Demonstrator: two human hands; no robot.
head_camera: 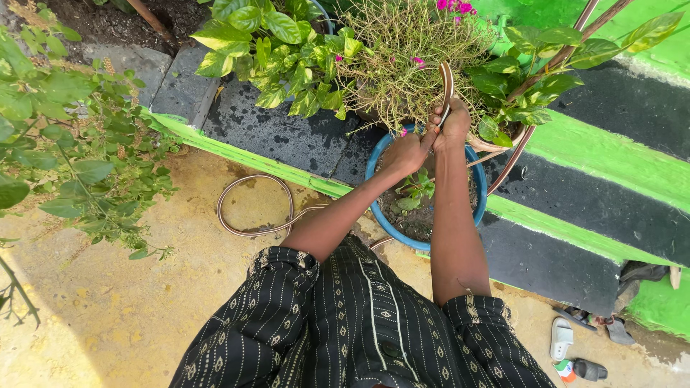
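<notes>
My right hand [454, 126] grips the end of a brown garden hose [447, 85] and holds it up against a dry, twiggy plant [410, 54] with pink flowers. My left hand [404, 152] is closed right beside it, touching the hose end or the plant's stems; which one, I cannot tell. Both hands are above a blue round pot [379, 215] holding soil and a few small green seedlings [415, 190]. The hose loops on the yellow ground [253, 205] to the left and also arcs up to the right.
Leafy green plants [269, 43] stand behind the pot, and another leafy bush [57, 136] fills the left side. A green and black painted step [589, 179] runs across. Sandals [562, 338] and a small bottle [581, 369] lie at the bottom right.
</notes>
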